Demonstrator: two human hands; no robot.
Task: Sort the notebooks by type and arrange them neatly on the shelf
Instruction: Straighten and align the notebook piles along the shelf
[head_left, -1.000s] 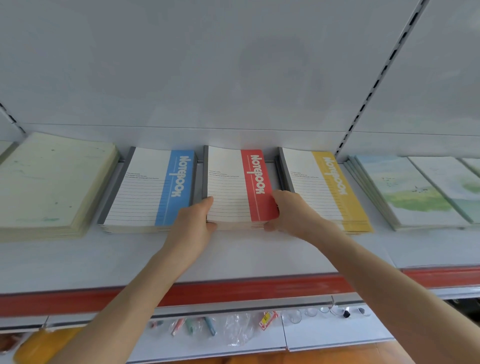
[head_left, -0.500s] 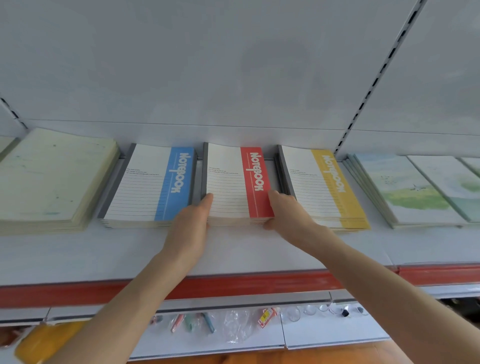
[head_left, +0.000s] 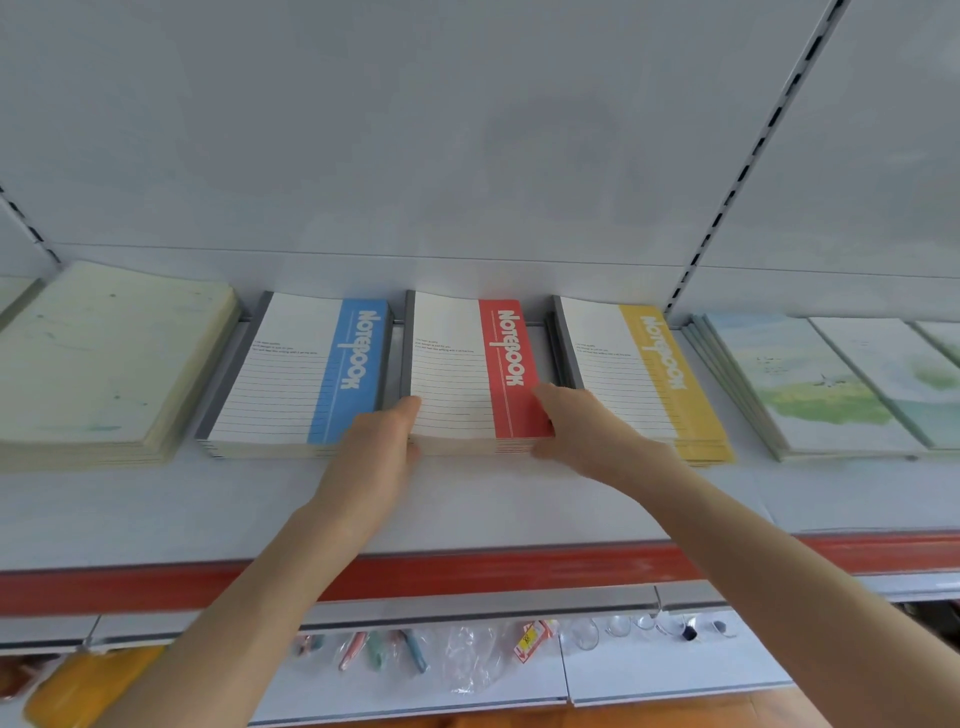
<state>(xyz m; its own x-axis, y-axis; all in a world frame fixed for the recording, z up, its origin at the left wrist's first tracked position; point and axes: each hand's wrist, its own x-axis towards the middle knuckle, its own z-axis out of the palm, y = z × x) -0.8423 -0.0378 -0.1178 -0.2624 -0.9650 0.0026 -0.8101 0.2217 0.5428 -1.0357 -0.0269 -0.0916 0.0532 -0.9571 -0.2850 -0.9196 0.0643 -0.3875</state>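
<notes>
On the shelf (head_left: 467, 499), left hand (head_left: 379, 447) and right hand (head_left: 587, 431) grip the red notebook stack (head_left: 452, 395), maybe to straighten it

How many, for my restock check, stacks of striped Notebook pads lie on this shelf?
3: blue-striped stack on the left, red-striped stack in the middle, yellow-striped stack on the right. None seems hidden.

Between the left hand (head_left: 374, 457) and right hand (head_left: 592, 436), the red notebook stack (head_left: 457, 374) has smooth matt paper covers. So have the blue stack (head_left: 291, 374) left of the left hand and the yellow stack (head_left: 634, 374) right of the right hand. The shelf (head_left: 519, 509) beneath the hands looks like smooth painted metal, its front strip (head_left: 467, 571) faintly glossy red.
</notes>
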